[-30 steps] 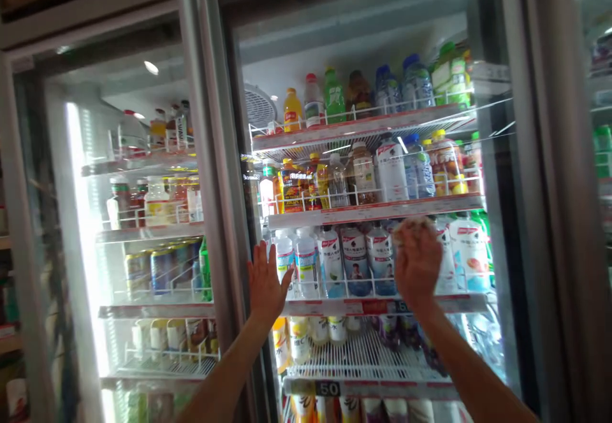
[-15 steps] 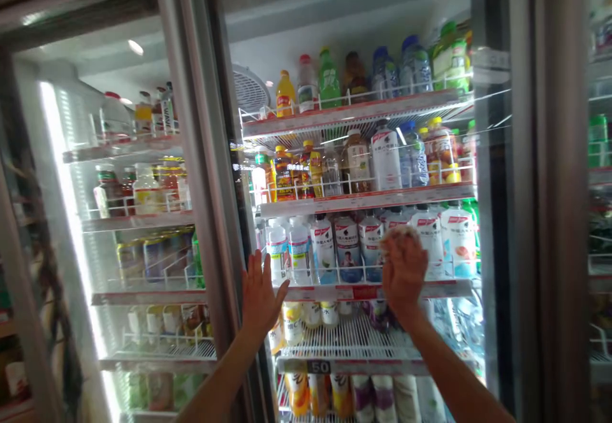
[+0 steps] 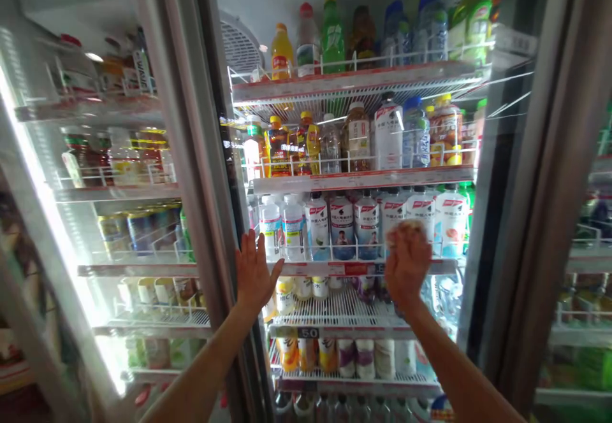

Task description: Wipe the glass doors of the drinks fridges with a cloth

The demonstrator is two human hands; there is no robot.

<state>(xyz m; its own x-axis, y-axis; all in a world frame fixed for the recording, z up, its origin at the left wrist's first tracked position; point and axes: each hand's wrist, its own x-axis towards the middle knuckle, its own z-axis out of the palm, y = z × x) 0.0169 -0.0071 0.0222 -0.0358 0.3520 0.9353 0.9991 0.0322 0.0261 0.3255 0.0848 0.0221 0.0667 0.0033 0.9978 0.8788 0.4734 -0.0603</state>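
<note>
The left hand (image 3: pixel 257 278), spread and empty, seems to rest on the glass (image 3: pixel 329 308), perhaps for balance. The right hand (image 3: pixel 408 273) clutches a bunched cloth (image 3: pixel 405 230), apparently to press it there, with bottles (image 3: pixel 341 229) behind.

The right hand (image 3: pixel 408 276) is blurred, and the crumpled wad (image 3: pixel 408 229) under its fingers is smeared, so its material cannot be told. A white-labelled bottle (image 3: pixel 394 208) is partly covered by them. The left forearm (image 3: pixel 203 367) and right forearm (image 3: pixel 461 372) are cut off by the lower edge, as are the bottom-row bottles (image 3: pixel 342 409) (only upper parts are seen). Print on the shelf strip (image 3: pixel 329 182) is too small to be read.
</note>
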